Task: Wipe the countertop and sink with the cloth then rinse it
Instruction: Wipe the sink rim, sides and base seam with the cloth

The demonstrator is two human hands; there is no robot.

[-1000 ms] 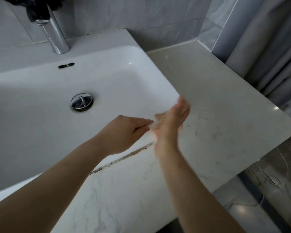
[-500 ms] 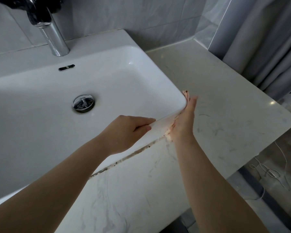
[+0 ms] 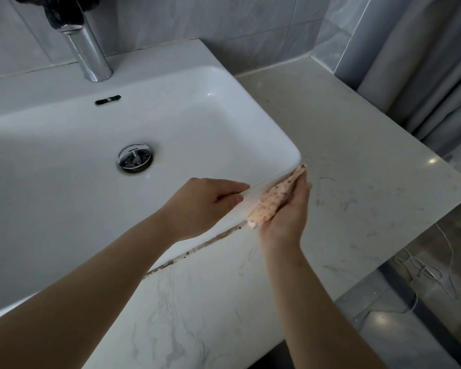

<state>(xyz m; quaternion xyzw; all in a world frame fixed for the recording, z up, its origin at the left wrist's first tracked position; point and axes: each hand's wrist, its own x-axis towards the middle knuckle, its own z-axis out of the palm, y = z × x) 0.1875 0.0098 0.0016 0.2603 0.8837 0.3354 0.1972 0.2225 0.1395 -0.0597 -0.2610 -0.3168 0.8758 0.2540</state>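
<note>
Right hand (image 3: 285,211) rolled outward, cloth (image 3: 273,199) now exposed, pressed at sink (image 3: 250,123) rim.

R hand (image 3: 288,217): cloth (image 3: 273,201) now visible

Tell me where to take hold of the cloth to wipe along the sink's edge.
Grip the cloth at its bunched lower end, coming from the countertop side: it lies stretched along the sink rim, pinned flat by the right hand.
</note>
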